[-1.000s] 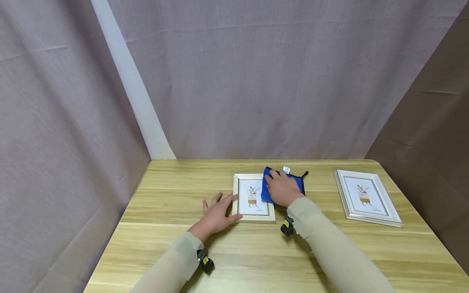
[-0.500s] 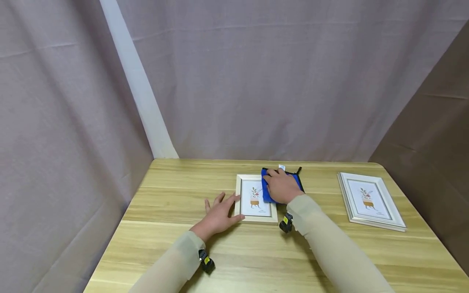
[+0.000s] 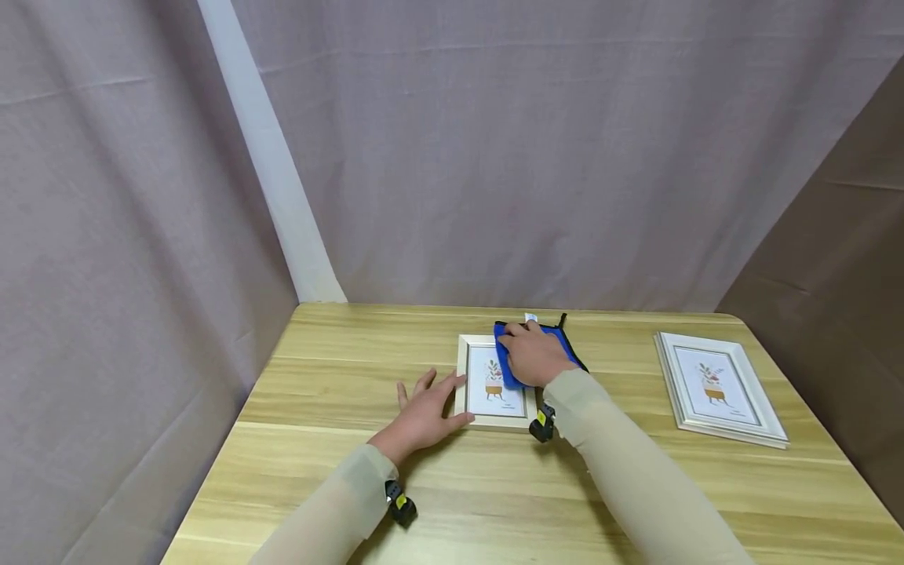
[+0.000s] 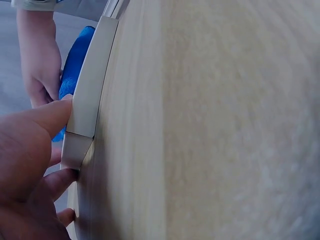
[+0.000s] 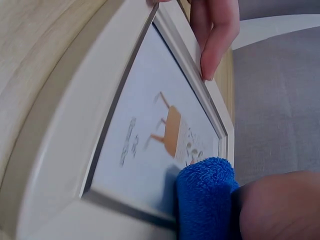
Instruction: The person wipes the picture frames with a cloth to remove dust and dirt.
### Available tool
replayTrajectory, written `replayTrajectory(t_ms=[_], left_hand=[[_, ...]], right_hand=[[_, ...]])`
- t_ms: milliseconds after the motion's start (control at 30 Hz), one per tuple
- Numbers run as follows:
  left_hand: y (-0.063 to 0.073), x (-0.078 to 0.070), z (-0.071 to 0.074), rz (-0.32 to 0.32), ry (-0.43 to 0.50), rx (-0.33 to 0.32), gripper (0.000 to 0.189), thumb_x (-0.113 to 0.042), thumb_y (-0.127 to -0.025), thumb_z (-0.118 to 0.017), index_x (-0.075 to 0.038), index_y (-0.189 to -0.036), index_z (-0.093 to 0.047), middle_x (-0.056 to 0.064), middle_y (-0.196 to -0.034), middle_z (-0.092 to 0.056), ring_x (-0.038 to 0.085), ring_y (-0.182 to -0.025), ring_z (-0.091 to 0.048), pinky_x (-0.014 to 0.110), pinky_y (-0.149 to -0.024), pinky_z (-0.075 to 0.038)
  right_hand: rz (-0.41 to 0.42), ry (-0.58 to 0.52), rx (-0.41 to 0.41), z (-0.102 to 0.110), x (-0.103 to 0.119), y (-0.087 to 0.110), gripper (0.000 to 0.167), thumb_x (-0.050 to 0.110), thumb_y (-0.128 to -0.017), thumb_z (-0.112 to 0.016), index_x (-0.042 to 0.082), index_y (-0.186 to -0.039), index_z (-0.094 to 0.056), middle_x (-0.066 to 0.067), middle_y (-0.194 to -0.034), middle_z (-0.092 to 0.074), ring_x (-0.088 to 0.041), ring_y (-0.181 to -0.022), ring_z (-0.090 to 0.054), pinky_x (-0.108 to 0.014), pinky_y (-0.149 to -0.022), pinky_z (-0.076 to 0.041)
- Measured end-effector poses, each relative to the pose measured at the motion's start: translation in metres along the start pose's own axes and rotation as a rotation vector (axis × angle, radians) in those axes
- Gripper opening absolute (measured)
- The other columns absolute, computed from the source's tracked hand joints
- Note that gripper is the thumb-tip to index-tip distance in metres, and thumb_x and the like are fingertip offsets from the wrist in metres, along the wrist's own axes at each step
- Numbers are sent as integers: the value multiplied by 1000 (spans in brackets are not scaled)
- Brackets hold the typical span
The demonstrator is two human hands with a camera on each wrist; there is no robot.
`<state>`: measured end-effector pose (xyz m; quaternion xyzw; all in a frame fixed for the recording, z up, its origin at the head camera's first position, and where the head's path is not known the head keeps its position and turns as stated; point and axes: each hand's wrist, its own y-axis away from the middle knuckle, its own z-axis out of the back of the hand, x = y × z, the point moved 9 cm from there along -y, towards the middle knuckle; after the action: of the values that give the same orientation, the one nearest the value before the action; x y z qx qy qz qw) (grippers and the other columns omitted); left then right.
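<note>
Right grip (image 3: 534, 355) shifted left, curled over blue cloth (image 5: 204, 197); left grip (image 3: 426, 413) spread against picture frame (image 3: 503, 402).

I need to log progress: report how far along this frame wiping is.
Done: the cream frame lies flat and face up, picture in place. In hand: the right hand presses the blue cloth onto its upper right part; the left hand touches the frame's left edge. Possibly remaining: the uncovered picture and the white frame at the right, though neither shows whether it is already wiped.
</note>
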<state>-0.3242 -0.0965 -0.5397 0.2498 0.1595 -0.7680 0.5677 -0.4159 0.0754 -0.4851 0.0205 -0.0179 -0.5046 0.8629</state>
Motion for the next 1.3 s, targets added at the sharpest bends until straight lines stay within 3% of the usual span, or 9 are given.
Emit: replayTrajectory(t_ms=[333,633,933,1300], left_hand=[[-1,-4,-4,-9,-8,-6,74,-59,-103,-72,-31,-167,-47,-2,-175,-40,37,-167,-18,85,-119,5],[-1,-8,-6,7,-11,8,74,-60,-103,-72,-32,-167,-48,-3,-174,-41,37,-166,-19,84,-120,5],[-1,-9,-10,-5,-13,-4,76,-61,-102,-72,-31,-167,-48,-2,-174,-41,38,-166,-19,85,-119,5],[-2,-15,-9,-32,-49,4,80,-61,-105,-68,-30,-173,-39,-2,-175,-40,40,-166,-19,87,-118,3]], right_hand=[[-11,-12,21,-3,13,-11,46,24,-117,-50,14,-160,-59,-11,-170,-46,-44,-155,-39,-73,-110,-47],[-7,4,38,-4,26,-18,45,23,-119,-44,17,-162,-58,-8,-171,-45,-44,-155,-38,-71,-108,-49],[12,33,53,-8,37,-23,46,23,-118,-50,16,-163,-56,-11,-172,-43,-48,-155,-36,-73,-108,-49],[-8,116,53,-13,35,-26,46,26,-118,-52,17,-162,-57,-9,-170,-44,-42,-152,-41,-70,-108,-50]])
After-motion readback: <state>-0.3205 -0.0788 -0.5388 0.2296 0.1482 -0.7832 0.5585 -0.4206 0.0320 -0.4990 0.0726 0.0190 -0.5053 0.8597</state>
